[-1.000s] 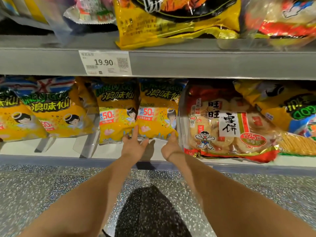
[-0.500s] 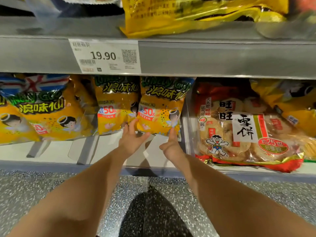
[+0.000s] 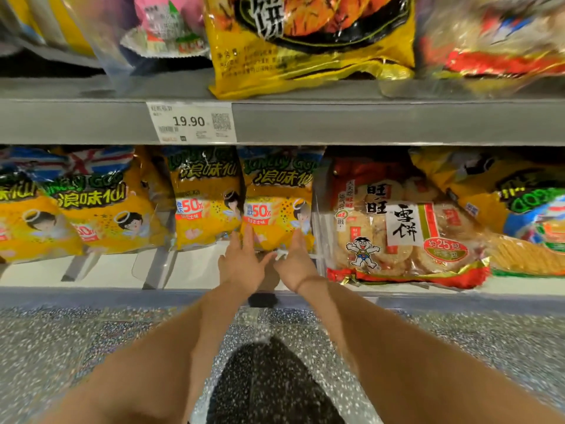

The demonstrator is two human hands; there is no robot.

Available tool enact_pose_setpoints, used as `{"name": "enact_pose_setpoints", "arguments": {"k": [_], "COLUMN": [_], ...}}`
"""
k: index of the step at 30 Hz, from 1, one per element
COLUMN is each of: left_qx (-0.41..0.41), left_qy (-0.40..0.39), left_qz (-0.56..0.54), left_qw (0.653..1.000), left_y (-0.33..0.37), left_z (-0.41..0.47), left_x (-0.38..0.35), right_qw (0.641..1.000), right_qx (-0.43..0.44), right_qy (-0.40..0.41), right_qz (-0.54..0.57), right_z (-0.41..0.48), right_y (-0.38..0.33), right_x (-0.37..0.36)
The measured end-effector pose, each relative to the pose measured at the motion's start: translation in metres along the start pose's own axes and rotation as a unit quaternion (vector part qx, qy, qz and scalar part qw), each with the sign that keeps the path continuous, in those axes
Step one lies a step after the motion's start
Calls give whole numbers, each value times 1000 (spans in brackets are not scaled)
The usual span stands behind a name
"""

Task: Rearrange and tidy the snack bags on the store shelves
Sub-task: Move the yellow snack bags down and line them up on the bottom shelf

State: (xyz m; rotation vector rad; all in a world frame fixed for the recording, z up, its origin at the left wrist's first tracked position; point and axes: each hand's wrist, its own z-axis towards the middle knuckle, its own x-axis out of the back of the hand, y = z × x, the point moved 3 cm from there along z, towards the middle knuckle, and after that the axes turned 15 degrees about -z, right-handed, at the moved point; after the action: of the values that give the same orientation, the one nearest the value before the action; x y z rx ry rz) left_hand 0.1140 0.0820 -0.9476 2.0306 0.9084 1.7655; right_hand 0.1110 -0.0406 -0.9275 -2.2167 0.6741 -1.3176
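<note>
Reaching onto the lower shelf, we touch our left hand and right hand to the bottom of a yellow snack bag, fingers straight, gripping nothing. It stands between a matching bag and a cracker bag.

Two hands, one price tag, one red rice-cracker bag

view: single wide-angle camera worn on the person's head.
facing: forward and down, square onto the lower shelf; upper shelf edge crosses the top third.
nearness: close, left hand and right hand touching the snack bags mid-frame.
foreground: speckled floor along the bottom.
</note>
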Motion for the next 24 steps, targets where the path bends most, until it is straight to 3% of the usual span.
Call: {"name": "enact_pose_setpoints", "arguments": {"k": [4, 7, 10, 18, 24], "left_qx": [-72, -151, -198, -261, -281], "left_qy": [66, 49, 43, 9, -27], "left_qz": [7, 23, 14, 21, 8], "left_qw": [995, 987, 979, 965, 959], "left_y": [42, 79, 115, 226, 286], "left_z": [-28, -46, -59, -84, -94], "left_x": [6, 0, -8, -70, -128], "right_qw": [995, 981, 981, 959, 888], "right_qx": [25, 58, 62, -124, -249], "right_qy": [20, 78, 88, 247, 385], "right_qz": [-93, -168, -159, -55, 37], "right_z": [-25, -49, -75, -118, -126], "right_y": [3, 11, 29, 127, 195], "right_x": [31, 61, 96, 182, 224]}}
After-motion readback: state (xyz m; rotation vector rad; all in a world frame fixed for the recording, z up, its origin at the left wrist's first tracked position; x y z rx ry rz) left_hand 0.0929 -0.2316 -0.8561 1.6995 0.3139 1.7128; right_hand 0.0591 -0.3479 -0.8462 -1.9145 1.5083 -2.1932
